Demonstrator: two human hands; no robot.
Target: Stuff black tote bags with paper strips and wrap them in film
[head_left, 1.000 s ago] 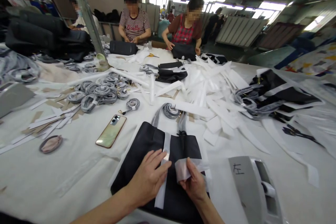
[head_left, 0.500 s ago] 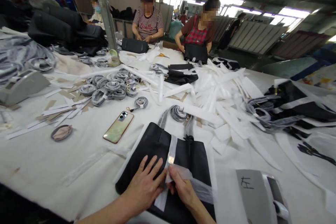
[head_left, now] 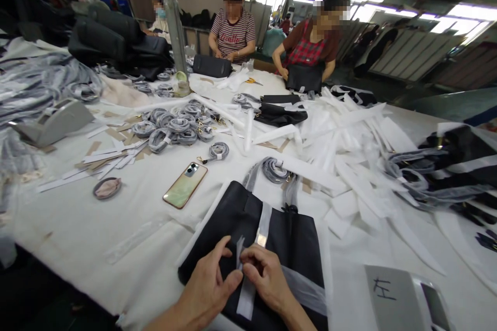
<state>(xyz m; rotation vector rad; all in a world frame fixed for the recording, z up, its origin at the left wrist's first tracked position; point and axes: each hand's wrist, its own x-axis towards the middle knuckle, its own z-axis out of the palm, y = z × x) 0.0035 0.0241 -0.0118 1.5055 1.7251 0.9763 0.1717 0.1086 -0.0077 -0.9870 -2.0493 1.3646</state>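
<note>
A black handbag (head_left: 212, 222) lies flat in front of me, its grey-wrapped handles pointing away. A pale wrapping strip (head_left: 265, 217) runs down its front over a gold clasp (head_left: 261, 239). Above the bag's lower middle, my right hand (head_left: 266, 275) pinches the loose end of a translucent film strip (head_left: 239, 251), which stands up between both hands. More film (head_left: 303, 287) crosses the bag's lower right. My left hand (head_left: 209, 284) is beside this end on the left, thumb and fingers apart, holding nothing I can see. A coiled wrapped strap (head_left: 275, 169) rests by the handles.
A phone (head_left: 185, 184) and a scrunchie (head_left: 107, 187) lie to the left. Several coiled straps (head_left: 174, 129) are heaped behind. White paper strips (head_left: 361, 186) cover the right side. A grey tape dispenser (head_left: 392, 295) stands at lower right. Two co-workers handle black bags across the table.
My left hand has lifted off the bag and turned, its thumb now up. The right hand has drawn the film end up and left, off the clasp area. The view has shifted slightly left.
</note>
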